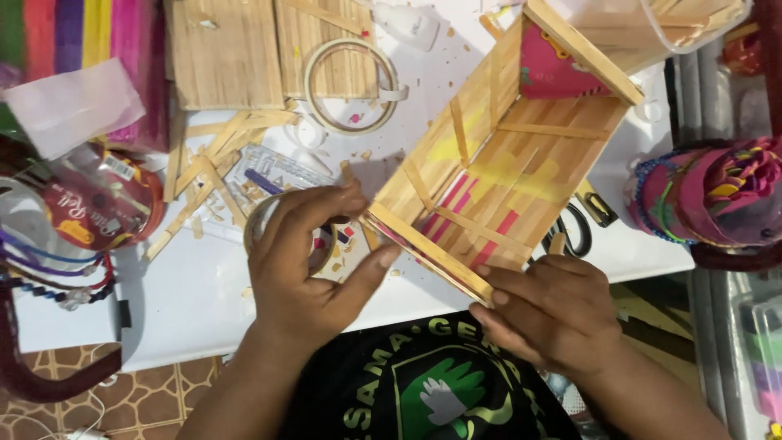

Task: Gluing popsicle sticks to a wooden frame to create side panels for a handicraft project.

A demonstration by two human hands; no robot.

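1. My left hand (305, 261) grips the near left corner of the craft-stick box (505, 155), thumb pressed along its near rim.
2. My right hand (554, 314) clamps the near right corner of the same rim, fingers curled over the edge.
3. The box lies tilted on the white bench (195, 301), its open side facing me; the four walls and the floor look joined, with cross braces in place.
4. Judging by the loose craft sticks (208, 163), the tape roll (350, 85) and the glue bottle (407, 23) lying well behind, the near rim seems to be the joint in hand; any lid or trim appears not yet done.
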